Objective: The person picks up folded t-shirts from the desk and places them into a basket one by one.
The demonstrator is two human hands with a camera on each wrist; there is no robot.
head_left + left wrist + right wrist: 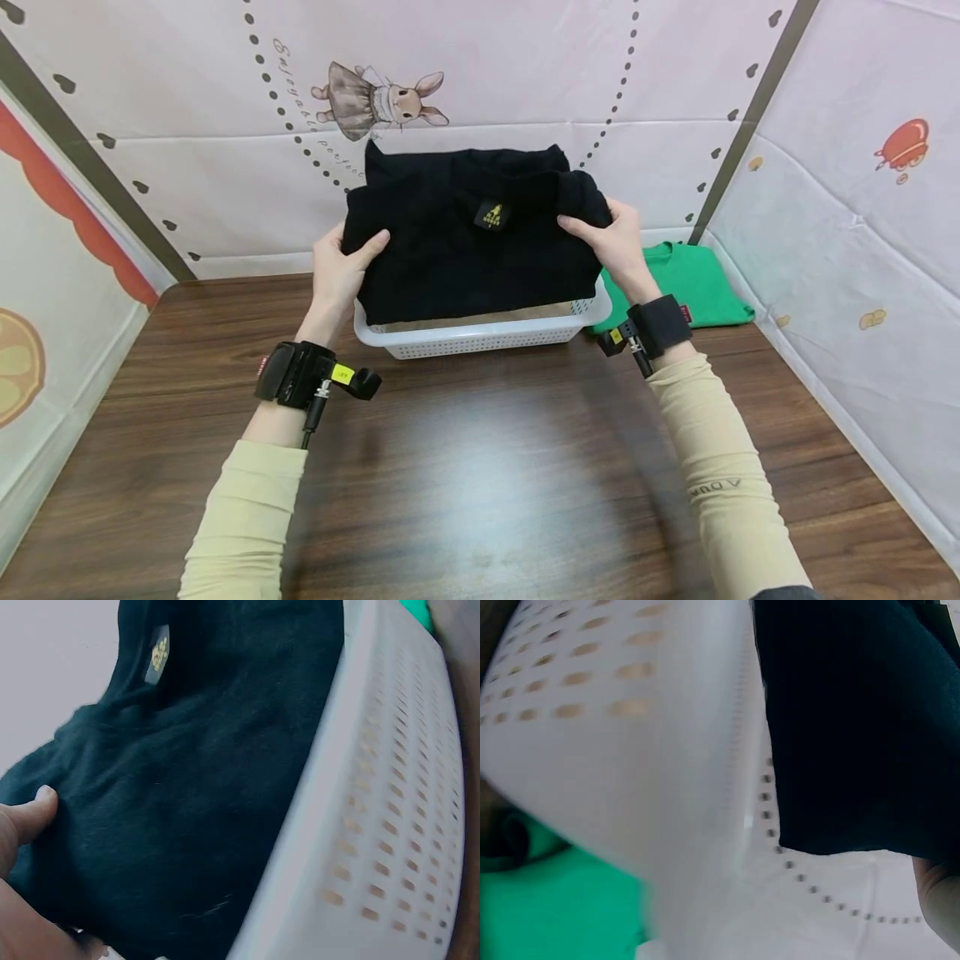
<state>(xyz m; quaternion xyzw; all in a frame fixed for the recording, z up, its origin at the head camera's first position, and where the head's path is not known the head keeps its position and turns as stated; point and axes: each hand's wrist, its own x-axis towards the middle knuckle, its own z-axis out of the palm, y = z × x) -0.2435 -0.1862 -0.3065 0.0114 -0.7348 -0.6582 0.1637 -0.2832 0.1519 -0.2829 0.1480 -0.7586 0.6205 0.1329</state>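
The desk (472, 475) is lying nearest. Past it, the basket (480, 340) is sitting at 6 o'clock from the black shirt (480, 267), which is hanging folded above it. The left grip (337, 268) is pinching the shirt's 9 o'clock side, the right grip (618, 246) its 3 o'clock side. If one is slipping first, the folds could be flopping open. If the shirt is tilting, its edge could be catching the basket's rim. Farther, at 4 o'clock, the green shirt (701, 287) is lying; a bump could be rumpling it.
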